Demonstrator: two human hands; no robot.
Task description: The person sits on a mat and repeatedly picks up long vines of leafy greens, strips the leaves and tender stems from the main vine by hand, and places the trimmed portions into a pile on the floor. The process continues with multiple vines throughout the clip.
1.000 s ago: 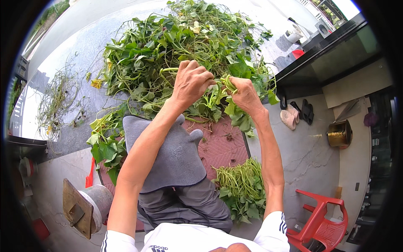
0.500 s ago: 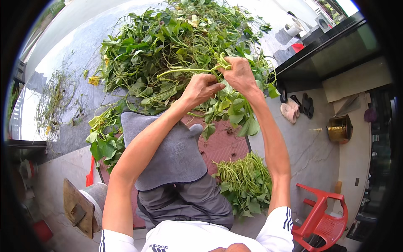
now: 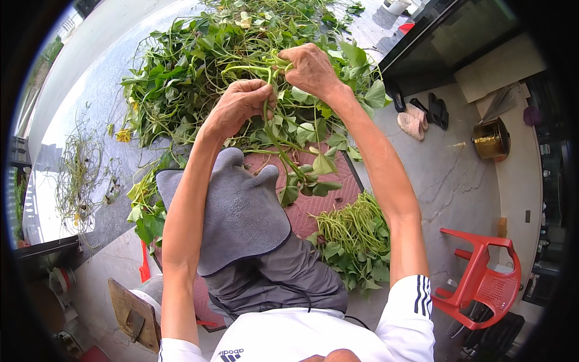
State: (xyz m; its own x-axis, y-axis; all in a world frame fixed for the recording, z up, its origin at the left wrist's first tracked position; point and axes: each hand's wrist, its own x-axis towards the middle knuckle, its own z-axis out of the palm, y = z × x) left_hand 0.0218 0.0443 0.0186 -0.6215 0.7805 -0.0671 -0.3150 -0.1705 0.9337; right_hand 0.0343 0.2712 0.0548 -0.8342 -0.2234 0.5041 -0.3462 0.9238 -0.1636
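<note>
Left hand [image 3: 238,105] and right hand [image 3: 310,69] both pinched shut on one green vine stem [image 3: 271,130]. Stem's long axis hangs down toward the lap, leaves at its lower end; right hand grips higher, left just below. Leafy vine heap [image 3: 181,66] lies beyond both hands.

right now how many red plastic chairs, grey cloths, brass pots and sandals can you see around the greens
red plastic chair: 1
grey cloth on the lap: 1
brass pot: 1
pale sandals: 2
dark sandals: 2
total: 7
</note>
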